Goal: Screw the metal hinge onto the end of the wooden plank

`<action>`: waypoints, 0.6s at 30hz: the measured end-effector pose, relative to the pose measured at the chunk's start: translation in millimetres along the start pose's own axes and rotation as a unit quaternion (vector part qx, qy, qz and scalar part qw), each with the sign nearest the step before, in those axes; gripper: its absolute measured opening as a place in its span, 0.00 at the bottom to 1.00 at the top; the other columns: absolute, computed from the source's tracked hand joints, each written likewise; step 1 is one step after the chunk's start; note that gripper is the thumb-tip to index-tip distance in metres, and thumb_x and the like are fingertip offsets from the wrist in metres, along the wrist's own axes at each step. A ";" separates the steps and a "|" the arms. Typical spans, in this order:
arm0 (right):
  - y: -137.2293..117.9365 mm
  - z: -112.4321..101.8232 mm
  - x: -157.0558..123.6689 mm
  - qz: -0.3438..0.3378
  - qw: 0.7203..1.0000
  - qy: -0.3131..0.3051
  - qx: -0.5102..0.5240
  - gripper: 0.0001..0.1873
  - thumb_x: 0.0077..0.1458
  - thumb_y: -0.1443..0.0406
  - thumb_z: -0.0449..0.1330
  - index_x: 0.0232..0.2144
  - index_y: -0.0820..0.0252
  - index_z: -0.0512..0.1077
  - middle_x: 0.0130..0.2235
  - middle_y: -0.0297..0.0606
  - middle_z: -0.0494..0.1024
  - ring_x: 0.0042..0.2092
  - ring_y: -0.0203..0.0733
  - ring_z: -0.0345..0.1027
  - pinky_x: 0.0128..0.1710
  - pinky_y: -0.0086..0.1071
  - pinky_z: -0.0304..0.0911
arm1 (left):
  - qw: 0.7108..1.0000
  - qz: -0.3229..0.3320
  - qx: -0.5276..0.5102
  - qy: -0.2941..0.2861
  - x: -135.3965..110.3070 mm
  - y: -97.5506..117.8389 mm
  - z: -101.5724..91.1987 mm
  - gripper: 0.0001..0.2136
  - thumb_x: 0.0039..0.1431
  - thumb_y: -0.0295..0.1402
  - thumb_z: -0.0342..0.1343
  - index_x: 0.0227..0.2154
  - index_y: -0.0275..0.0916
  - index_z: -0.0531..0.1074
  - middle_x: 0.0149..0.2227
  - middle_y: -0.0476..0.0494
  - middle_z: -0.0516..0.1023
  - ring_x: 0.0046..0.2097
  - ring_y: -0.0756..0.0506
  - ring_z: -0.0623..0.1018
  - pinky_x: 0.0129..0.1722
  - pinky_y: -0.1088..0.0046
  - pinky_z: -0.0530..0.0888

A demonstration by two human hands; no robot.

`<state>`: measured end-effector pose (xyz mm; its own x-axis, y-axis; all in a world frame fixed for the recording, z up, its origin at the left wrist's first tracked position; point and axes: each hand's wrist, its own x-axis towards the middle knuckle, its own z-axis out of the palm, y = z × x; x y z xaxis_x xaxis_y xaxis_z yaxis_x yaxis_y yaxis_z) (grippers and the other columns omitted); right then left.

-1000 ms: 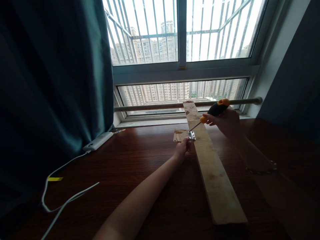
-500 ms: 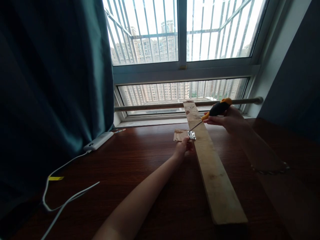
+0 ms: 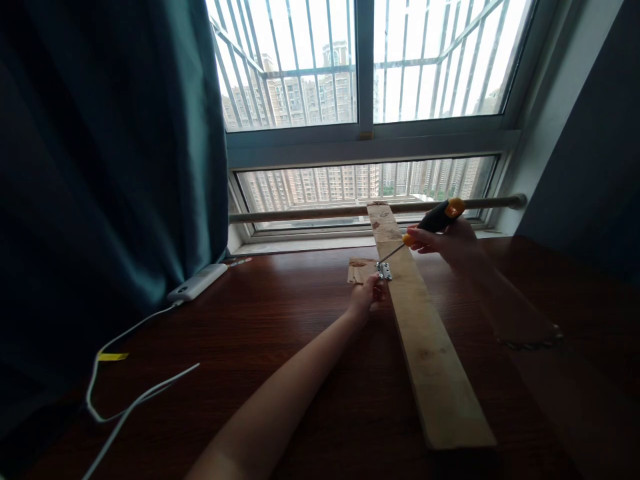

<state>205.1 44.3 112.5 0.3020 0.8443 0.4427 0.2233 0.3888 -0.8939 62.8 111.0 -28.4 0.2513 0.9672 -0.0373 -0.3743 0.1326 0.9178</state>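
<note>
A long wooden plank lies on the dark wooden table, its far end resting on the window rail. A small metal hinge sits at the plank's left edge, over a small wood piece. My left hand pinches the hinge's near edge, fingers closed on it. My right hand is wrapped round the black and orange handle of a screwdriver, whose tip is on the hinge.
A white power bank with white cables lies at the table's left, beside a dark teal curtain. A metal rail runs across the window. A bracelet sits on my right wrist.
My right hand has turned the screwdriver handle a little while the tip stays on the hinge. My left hand and the plank have not moved.
</note>
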 end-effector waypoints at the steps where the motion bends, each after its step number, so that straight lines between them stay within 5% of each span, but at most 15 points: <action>1: -3.1 -4.0 0.3 0.006 0.999 -0.036 0.019 0.27 0.28 0.58 0.71 0.33 0.65 0.69 0.29 0.41 0.77 0.28 0.45 0.73 0.26 0.36 0.71 | 1.000 0.000 0.003 -0.001 0.1 0.0 -0.1 0.10 0.47 0.37 0.54 0.25 0.33 0.69 0.19 0.48 0.70 0.18 0.53 0.67 0.18 0.77 0.63; 5: -2.7 -13.3 3.0 0.003 0.996 -0.088 0.018 0.24 0.26 0.61 0.72 0.29 0.65 0.72 0.30 0.41 0.77 0.33 0.48 0.73 0.32 0.38 0.72 | 1.000 0.003 0.017 -0.009 -0.1 0.4 0.0 0.10 0.48 0.37 0.52 0.24 0.33 0.69 0.18 0.48 0.70 0.17 0.53 0.66 0.17 0.77 0.62; 11: 20.1 0.5 7.0 -0.063 0.985 0.110 -0.115 0.19 0.35 0.55 0.67 0.25 0.65 0.72 0.22 0.39 0.75 0.26 0.47 0.73 0.22 0.35 0.70 | 1.000 -0.010 0.028 0.001 -1.8 2.3 0.8 0.11 0.48 0.38 0.52 0.24 0.33 0.69 0.17 0.48 0.70 0.16 0.54 0.65 0.17 0.77 0.62; 18: 35.9 -1.8 20.6 -0.034 0.981 0.189 -0.014 0.23 0.34 0.51 0.66 0.26 0.64 0.69 0.26 0.38 0.75 0.28 0.45 0.73 0.22 0.33 0.71 | 0.999 -0.015 0.035 0.009 -2.2 3.3 0.7 0.11 0.48 0.38 0.52 0.24 0.33 0.68 0.18 0.48 0.70 0.15 0.54 0.65 0.17 0.77 0.62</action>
<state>220.9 75.0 89.6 0.6062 0.6177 0.5009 0.2784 0.4252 -0.8612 61.7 109.1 -25.0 0.2454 0.9667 -0.0724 -0.3032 0.1475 0.9414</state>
